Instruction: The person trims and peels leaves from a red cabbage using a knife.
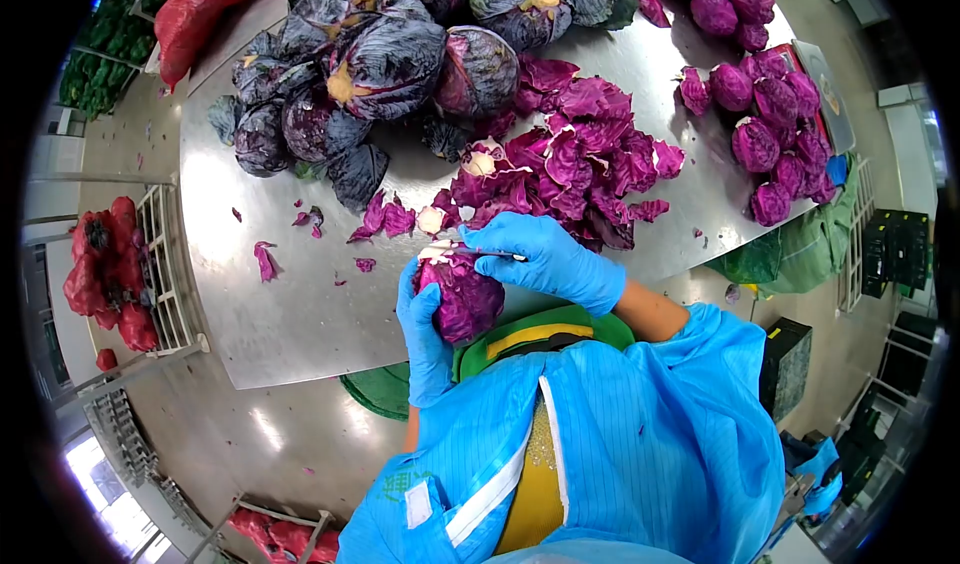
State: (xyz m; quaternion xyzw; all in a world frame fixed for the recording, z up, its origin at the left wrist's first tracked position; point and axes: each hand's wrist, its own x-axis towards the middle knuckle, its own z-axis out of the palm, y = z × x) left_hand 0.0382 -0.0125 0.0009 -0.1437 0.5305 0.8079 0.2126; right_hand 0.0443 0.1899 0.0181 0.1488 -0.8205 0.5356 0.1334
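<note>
Table [290, 324] of shiny metal is the largest thing here, and it lies in front of the person. On its far part there is a big pile of dark cabbages [390, 64], with their outer leaves on and some pale stem ends visible. Beside this pile, nearer to the person, lies a heap of loose leaves [570, 164], bright purple and crumpled. More to the right, peeled cabbages [780, 114] are gathered close to the table edge. Behind the left corner of the table, a red sack [205, 14] is seen. The right hand [545, 259], in a blue glove, has its fingers bent narrowly around a thin knife [490, 254]. The left hand [425, 329], gloved also, has its fingers curved around the side of a purple cabbage [470, 299], and it holds this cabbage near the person's body, at the near edge of the table. The knife is at the pale, cut top of the cabbage. Smallest are the leaf scraps [265, 261], which lie scattered on the metal, to the left.
</note>
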